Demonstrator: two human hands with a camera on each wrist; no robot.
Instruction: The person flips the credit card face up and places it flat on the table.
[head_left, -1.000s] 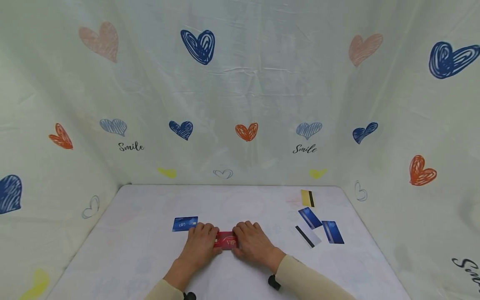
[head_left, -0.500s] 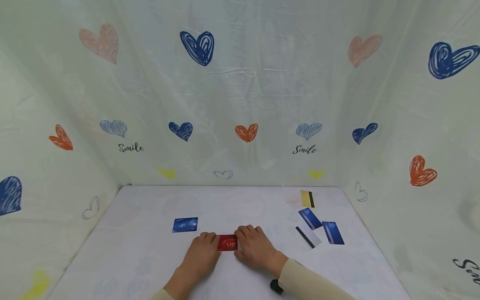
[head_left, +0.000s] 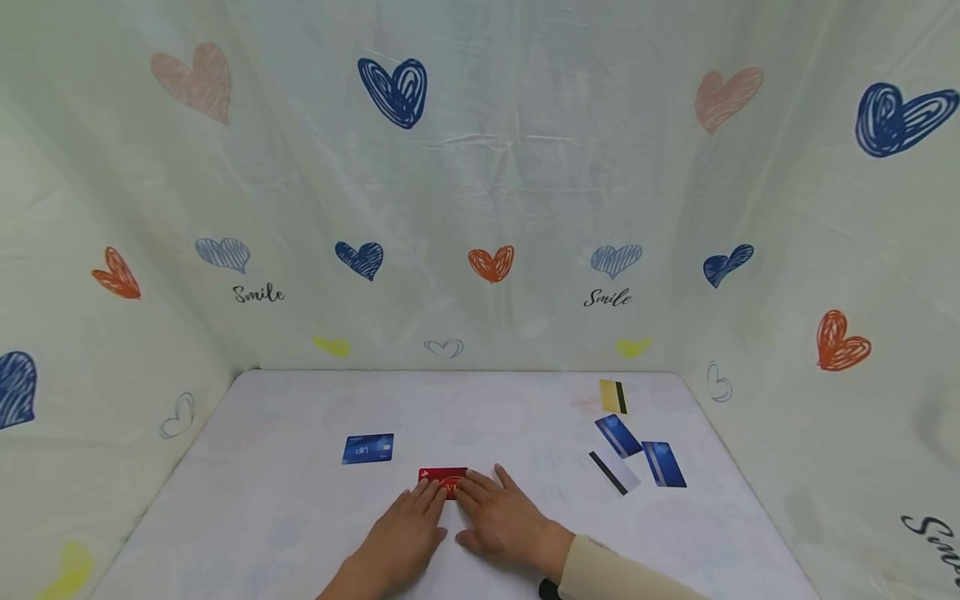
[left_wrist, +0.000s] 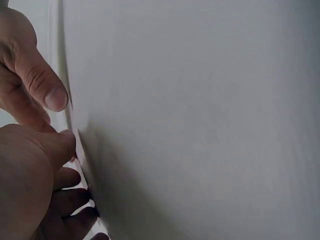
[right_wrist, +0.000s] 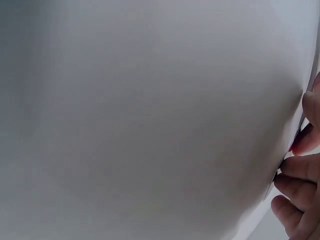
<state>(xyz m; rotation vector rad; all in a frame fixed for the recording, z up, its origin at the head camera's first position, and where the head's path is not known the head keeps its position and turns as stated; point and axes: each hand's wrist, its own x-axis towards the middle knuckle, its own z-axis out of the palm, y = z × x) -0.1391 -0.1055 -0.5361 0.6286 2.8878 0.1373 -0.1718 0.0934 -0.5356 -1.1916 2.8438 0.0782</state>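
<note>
A red card with VIP lettering [head_left: 441,473] lies on the white table in the head view, with its near part covered by fingertips. From the left, my left hand [head_left: 401,532] rests extended fingers on the card's near left part. My right hand [head_left: 504,518] reaches in from the other side, its straight fingers over the card's right end. Both thumbs are off the card, on the near side. The left wrist view has my left hand [left_wrist: 25,175] low at the left edge. In the right wrist view, fingers [right_wrist: 300,190] sit at the right edge, the card mostly hidden.
A blue card [head_left: 367,448] lies behind and left of the red one. On the right are a yellow card [head_left: 611,397], a blue card [head_left: 618,436], another blue card [head_left: 663,464] and a white striped card [head_left: 613,472]. A heart-printed curtain [head_left: 480,167] surrounds the table [head_left: 225,500].
My hands held the red card by its two ends; now their fingers are straightened over its near part. The left hand has come away from the blue card. The red card has shifted slightly left.
</note>
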